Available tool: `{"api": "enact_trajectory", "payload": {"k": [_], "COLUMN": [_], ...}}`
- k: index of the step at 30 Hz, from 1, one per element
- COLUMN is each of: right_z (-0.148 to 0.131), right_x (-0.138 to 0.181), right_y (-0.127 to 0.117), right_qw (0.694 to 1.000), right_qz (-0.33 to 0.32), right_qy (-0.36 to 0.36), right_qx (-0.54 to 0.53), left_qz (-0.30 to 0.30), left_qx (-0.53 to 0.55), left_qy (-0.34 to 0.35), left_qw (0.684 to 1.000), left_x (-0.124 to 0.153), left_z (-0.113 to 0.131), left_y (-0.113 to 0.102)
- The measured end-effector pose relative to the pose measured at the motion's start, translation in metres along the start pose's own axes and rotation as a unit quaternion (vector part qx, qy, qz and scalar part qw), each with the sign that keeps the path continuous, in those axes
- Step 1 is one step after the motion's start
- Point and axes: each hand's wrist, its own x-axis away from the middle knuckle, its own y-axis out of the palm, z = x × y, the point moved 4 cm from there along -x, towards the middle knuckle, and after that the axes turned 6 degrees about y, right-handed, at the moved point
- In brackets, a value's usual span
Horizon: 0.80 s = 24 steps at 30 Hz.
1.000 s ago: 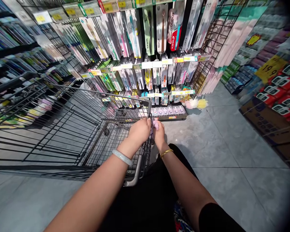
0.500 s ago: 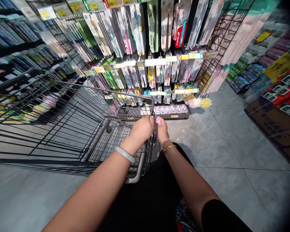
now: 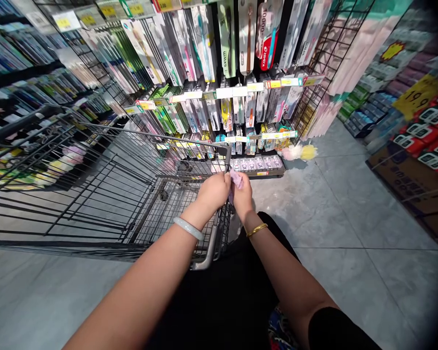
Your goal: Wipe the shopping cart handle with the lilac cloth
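Note:
A crumpled lilac cloth (image 3: 236,178) shows between my two hands, over the handle end of the shopping cart. My right hand (image 3: 243,194) is closed with its fingers bent round the cloth. On the other side, my left hand (image 3: 213,192) is closed too, its thumb against the cloth's edge; most of its fingers are hidden. Right behind the left hand runs the cart's grey handle (image 3: 212,245), partly covered by it. I cannot tell how far the left fingers also touch the handle. The wire shopping cart (image 3: 91,201) stands to my left.
A rack of packaged toothbrushes (image 3: 246,39) stands ahead, with a tray of small lilac packs (image 3: 259,164) at its foot. Brown cartons (image 3: 405,180) with red packages on top are at the right. More shelves (image 3: 18,53) line the left. Grey tiled floor (image 3: 324,209) lies between.
The view has shifted slightly. More of the lilac cloth now shows between my hands, and my right hand has turned a little. Both hands stay closed by the cart handle.

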Motion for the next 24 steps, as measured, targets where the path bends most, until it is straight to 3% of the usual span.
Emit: {"api": "enact_trajectory", "payload": {"k": [4,7,9,11,17,20,22,24], "right_z": [-0.023,0.001,0.024,0.029,-0.021,0.0,0.021,0.025], "right_x": [0.007,0.021,0.027,0.029,0.032,0.041,0.045,0.048], "right_y": [-0.002,-0.013,-0.019,-0.02,-0.011,-0.018,-0.023,-0.024], "right_qw": [0.997,0.987,0.987,0.989,0.994,0.991,0.989,0.991], "right_qz": [0.0,-0.007,-0.015,-0.013,0.009,0.009,0.005,0.006], "right_qy": [-0.064,-0.097,-0.038,0.008,-0.075,-0.066,-0.014,0.026], "right_qx": [0.047,0.126,0.158,0.149,0.075,0.119,0.144,0.134], "left_qz": [-0.003,0.003,0.006,0.007,0.009,0.006,0.005,0.005], "left_qx": [0.004,0.008,0.007,0.005,0.021,0.016,0.013,0.012], "left_qy": [0.01,0.015,0.013,0.01,0.024,0.016,0.01,0.01], "left_qw": [1.0,1.0,1.0,1.0,0.999,1.0,1.0,1.0], "left_x": [-0.002,-0.001,0.0,0.0,0.0,0.0,0.0,0.001], "left_z": [-0.001,-0.001,-0.001,-0.001,-0.002,-0.003,-0.004,-0.004], "left_y": [0.002,0.002,0.001,0.0,0.001,0.002,0.002,0.001]}}
